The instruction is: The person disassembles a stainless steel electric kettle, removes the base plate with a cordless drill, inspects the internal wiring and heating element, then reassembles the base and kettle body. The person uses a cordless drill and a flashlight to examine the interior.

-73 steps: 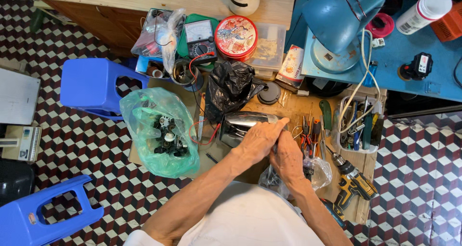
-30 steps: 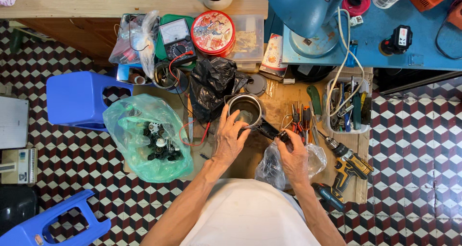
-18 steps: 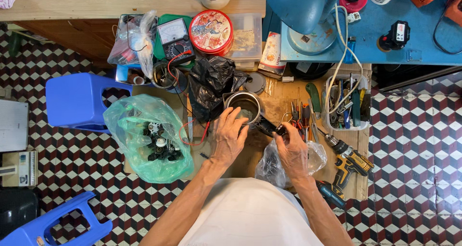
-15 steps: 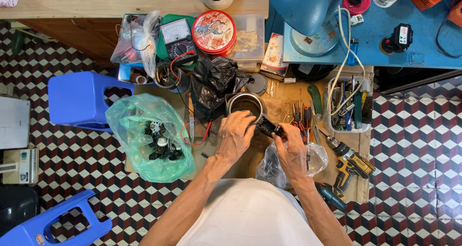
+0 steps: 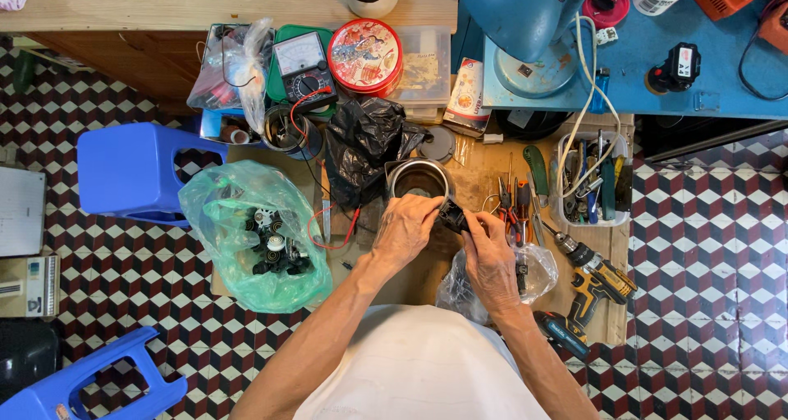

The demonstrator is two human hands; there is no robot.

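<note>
Over workbench | left hand grip clasps steel pot | right hand grip pinches black handle

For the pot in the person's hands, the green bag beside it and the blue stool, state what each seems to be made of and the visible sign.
Pot: apparently bare metal, likely steel, shown by its grey, shiny rim. Its handle, gripped by both hands, looks like matte black plastic. Green bag: thin translucent plastic film, crinkled and glossy, with dark parts showing through. Blue stool: moulded plastic, with smooth uniform colour and rounded edges.
</note>
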